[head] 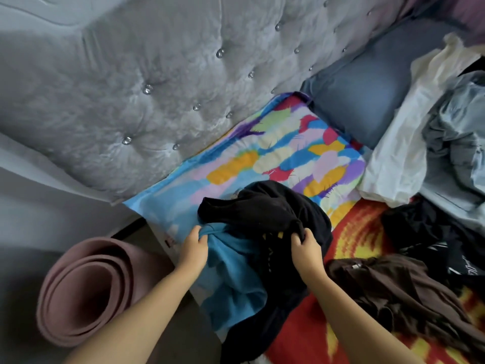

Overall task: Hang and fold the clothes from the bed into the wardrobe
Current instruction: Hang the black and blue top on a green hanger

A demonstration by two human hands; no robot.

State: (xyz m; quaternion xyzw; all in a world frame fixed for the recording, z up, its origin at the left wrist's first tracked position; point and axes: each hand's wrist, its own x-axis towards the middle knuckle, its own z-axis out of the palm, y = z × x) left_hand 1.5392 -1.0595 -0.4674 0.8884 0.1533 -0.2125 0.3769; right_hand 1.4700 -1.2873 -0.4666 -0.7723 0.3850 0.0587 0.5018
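So from the head cam, the main thing is a crumpled black fabric garment with a bright blue inner layer (252, 232), bunched up at the near edge of the bed, sitting on top of a pillow in a multicoloured brushstroke-print case (283, 151) and spilling down over the bed's side. The left hand (193, 246) has its fingers curled round a fold of the blue part, and the right hand (305, 249) is pinching a twist of the black cloth, so both are gripping the same garment from either side. There are some yellow marks on the black fabric between the hands, can't make out what they are. No real containers here, the bed itself is holding everything: a red and yellow patterned blanket (357, 237) with a brown crumpled garment (393, 290) just right of the right arm, a black item with white print (433, 240) beyond it, and a heap of white and pale blue-grey clothes (433, 122) against a slate-blue pillow (367, 90). Behind it all is a grey tufted velvet headboard with crystal buttons (131, 88). Off the bed's left edge a rolled dusty-pink mat (86, 290) stands on the floor, close to the left forearm.
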